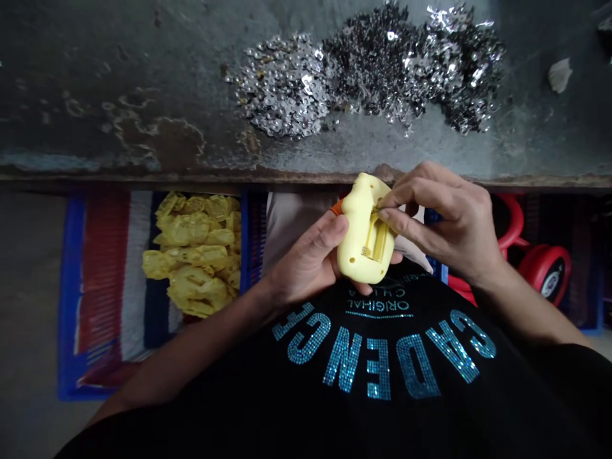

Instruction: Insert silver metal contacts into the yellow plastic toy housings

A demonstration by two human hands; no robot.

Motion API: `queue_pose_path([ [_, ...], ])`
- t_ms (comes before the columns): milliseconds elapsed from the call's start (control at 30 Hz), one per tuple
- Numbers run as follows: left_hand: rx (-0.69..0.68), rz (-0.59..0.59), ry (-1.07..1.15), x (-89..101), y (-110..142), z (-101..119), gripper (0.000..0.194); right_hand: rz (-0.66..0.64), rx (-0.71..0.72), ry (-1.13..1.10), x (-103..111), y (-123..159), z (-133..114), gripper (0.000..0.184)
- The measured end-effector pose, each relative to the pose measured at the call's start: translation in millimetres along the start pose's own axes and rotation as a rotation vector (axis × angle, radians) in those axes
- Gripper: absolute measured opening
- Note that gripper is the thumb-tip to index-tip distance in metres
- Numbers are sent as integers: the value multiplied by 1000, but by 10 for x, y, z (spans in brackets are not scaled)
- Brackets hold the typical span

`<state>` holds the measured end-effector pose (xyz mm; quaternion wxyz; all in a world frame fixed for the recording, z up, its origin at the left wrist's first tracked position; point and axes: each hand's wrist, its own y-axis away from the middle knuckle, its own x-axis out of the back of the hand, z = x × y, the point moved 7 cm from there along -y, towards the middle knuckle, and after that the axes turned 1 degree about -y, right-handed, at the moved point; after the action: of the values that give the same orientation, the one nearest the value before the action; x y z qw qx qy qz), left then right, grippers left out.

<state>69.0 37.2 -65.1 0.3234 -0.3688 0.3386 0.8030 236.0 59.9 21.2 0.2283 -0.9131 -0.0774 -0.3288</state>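
A pale yellow plastic toy body (pixel 367 229) with an open battery compartment (pixel 377 239) faces up in front of my chest. My left hand (pixel 315 252) is wrapped round it from the side and below, thumb on its edge. At the upper end of the compartment, my right hand (pixel 444 213) pinches with thumb and forefinger; whatever is between the fingertips is too small to make out. A coiled metal spring contact (pixel 365 250) shows at the compartment's lower end. Something orange (pixel 337 207) sticks out by the toy's left edge.
Heaps of small shiny metal contact pieces (pixel 287 89) lie on the worn grey bench (pixel 157 83). Below its edge, a blue crate (pixel 67 299) on the left holds yellow plastic parts in clear bags (pixel 198 248). Red wheeled toys (pixel 540 271) sit on the right.
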Motion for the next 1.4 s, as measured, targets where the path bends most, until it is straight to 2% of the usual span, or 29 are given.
queue_pose_path([
  [133, 1, -2, 19, 10, 3, -28, 66, 104, 74, 71, 80, 125, -93, 13],
  [233, -22, -6, 10, -28, 5, -15, 64, 114, 51, 45, 102, 134, -67, 17],
  [300, -58, 1, -25, -58, 17, 11, 64, 82, 13, -51, 98, 89, -6, 21],
  [367, -104, 36, -80, -70, 45, 41, 67, 5, -17, -130, 61, 27, 47, 33],
  [467, -166, 118, -165, -62, 119, 77, 74, -93, -32, -147, 3, -38, 64, 44],
  [533, -201, 147, -222, -78, 177, 102, 71, -94, -15, -130, -13, -48, 25, 45],
  [700, -286, 200, -403, -179, 335, 199, 66, 6, 105, -89, -80, 77, -96, 50],
  [800, -329, 241, -691, -230, 446, 238, 72, 132, 177, -63, -133, 216, -72, 59],
  [933, -559, 320, -1106, -325, 612, 328, 67, 370, 264, -9, -151, 373, -54, 60],
  [1033, -716, 313, -1230, -424, 687, 365, 51, 434, 258, 33, -173, 396, -61, 58],
  [1133, -749, 314, -1219, -442, 706, 376, 43, 442, 259, 31, -171, 386, -70, 61],
  [1267, -629, 363, -1063, -303, 671, 358, 40, 453, 271, 11, -179, 369, -77, 63],
  [1400, -526, 402, -893, -98, 677, 347, 41, 376, 306, -36, -274, 203, -181, 66],
])
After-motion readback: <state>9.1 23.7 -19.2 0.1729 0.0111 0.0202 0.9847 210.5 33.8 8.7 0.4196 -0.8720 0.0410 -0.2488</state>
